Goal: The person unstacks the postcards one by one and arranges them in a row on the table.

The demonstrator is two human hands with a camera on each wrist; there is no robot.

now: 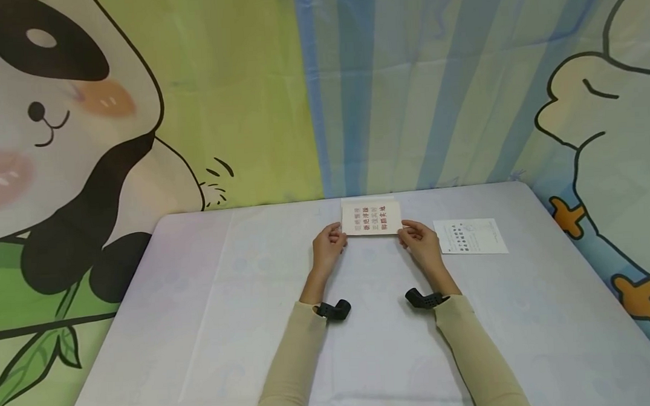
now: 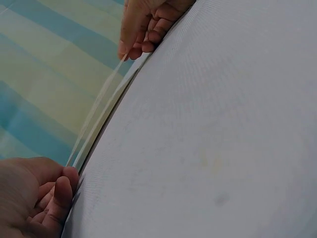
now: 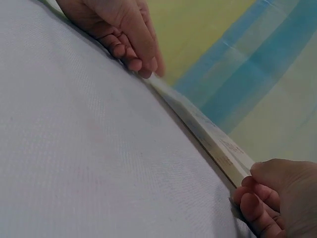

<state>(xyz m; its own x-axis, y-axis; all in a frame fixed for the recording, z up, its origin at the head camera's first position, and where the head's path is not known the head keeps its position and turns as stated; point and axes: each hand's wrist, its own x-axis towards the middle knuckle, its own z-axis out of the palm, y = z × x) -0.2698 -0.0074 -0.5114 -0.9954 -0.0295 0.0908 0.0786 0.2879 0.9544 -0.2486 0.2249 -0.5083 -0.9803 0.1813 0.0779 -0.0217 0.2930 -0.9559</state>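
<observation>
A white card [image 1: 371,218] with rows of grey and red characters is near the table's back edge. My left hand [image 1: 329,248] pinches its left edge between thumb and fingers. At the opposite edge, my right hand [image 1: 420,245] pinches it the same way. Seen edge-on in the left wrist view, the card [image 2: 96,111] is thin and stretches between both hands, with a gap from a flat, pale layer beneath. The right wrist view shows a beige edge with small print [image 3: 218,156] under it; whether this is a stack or a box I cannot tell.
Right of my right hand, another white card [image 1: 470,236] with black characters lies flat on the table. A pale cloth [image 1: 243,327] covers the tabletop. Behind the back edge hangs a striped, cartoon-printed curtain [image 1: 408,102]. Black cameras [image 1: 337,310] are strapped to both wrists.
</observation>
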